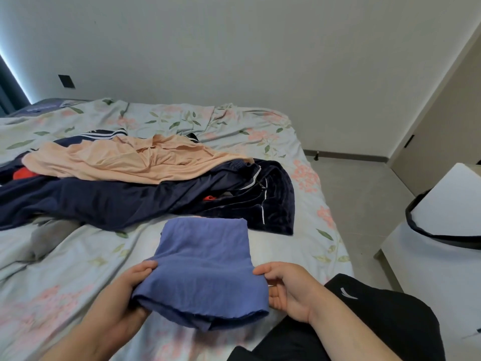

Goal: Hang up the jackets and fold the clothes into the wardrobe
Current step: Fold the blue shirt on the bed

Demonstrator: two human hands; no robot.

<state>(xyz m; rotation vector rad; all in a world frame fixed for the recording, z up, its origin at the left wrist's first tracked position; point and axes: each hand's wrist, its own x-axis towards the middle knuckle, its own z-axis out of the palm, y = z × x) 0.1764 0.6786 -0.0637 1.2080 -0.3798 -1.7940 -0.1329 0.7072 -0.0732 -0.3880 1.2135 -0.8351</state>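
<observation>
On our floral bedspread [234,121], our left hand [125,295] and right hand [289,287] pinch the folded blue garment [205,269] by its sides.

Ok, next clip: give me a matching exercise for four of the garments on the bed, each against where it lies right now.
Things:
1. blue garment
2. peach garment
3. navy jacket
4. grey garment

Places:
A. draped on top of the navy jacket
B. gripped at its sides by the left hand and right hand
C. poking out from under the navy jacket's near left edge
D. spread beneath the peach garment

Pairs: 1-B, 2-A, 3-D, 4-C
</observation>
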